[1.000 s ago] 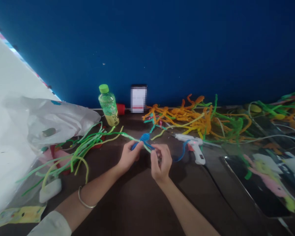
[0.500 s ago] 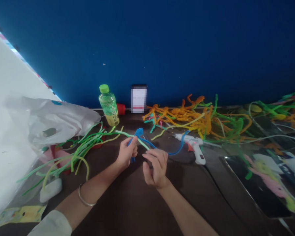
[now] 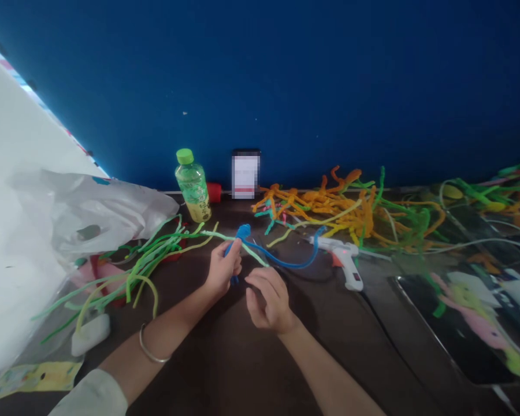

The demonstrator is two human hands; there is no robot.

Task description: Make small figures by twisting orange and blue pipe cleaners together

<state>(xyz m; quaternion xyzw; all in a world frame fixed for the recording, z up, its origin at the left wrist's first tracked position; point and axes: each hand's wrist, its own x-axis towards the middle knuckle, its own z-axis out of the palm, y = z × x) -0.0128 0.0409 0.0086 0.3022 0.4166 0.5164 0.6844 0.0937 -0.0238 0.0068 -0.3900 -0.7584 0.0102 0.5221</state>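
My left hand (image 3: 222, 270) is closed around a blue pipe cleaner (image 3: 286, 263) just below its coiled blue knot (image 3: 242, 231). The free blue end arcs to the right and rises near a white glue gun (image 3: 345, 261). A pale green pipe cleaner (image 3: 216, 236) runs across the knot. My right hand (image 3: 266, 299) hovers just right of the left one, fingers curled in a pinch close to the blue and pale green strands; what it holds is hidden. A silver bangle circles my left wrist.
A green-capped bottle (image 3: 193, 186) and a small blurred card (image 3: 245, 174) stand by the blue wall. Green pipe cleaners (image 3: 134, 267) lie left beside a white plastic bag (image 3: 86, 214). An orange and green pile (image 3: 351, 211) spreads right. A printed picture sheet (image 3: 468, 315) lies lower right.
The blue strand has been pulled out and swung upward to the right. My right hand dropped and drew back toward me, while my left hand kept its grip under the knot.
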